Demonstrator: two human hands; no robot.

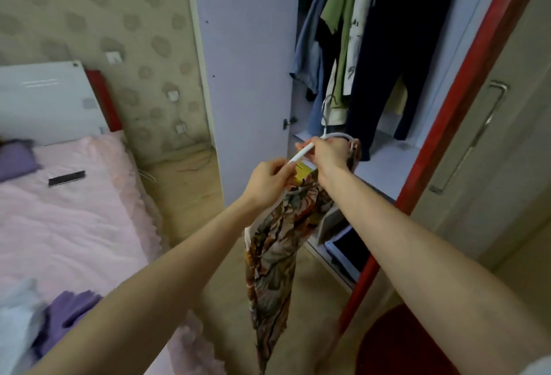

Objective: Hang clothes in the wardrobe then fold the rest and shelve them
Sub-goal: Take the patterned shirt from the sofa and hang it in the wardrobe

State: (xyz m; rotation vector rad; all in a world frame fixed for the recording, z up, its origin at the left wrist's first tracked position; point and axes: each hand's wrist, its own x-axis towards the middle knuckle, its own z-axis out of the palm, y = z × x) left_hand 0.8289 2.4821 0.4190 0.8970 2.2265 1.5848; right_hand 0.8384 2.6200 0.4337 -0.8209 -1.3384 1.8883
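A patterned orange and grey garment (277, 252) hangs down from a white hanger (304, 152) that I hold in front of the open wardrobe (384, 163). My left hand (268, 179) pinches the hanger's left end together with the garment's top edge. My right hand (331, 154) grips the hanger near its middle, below the metal hook (326, 109). Several clothes hang inside the wardrobe, among them a blue shirt (310, 46), a green top (343, 2) and dark trousers (396, 61).
The white wardrobe door (247, 61) stands open on the left, a red-edged door (465, 82) on the right. A bed with a pink cover (68, 210) lies at left with purple and pale clothes (68, 312) on it. Folded items sit on a lower shelf (346, 246). A red rug (399, 345) lies below.
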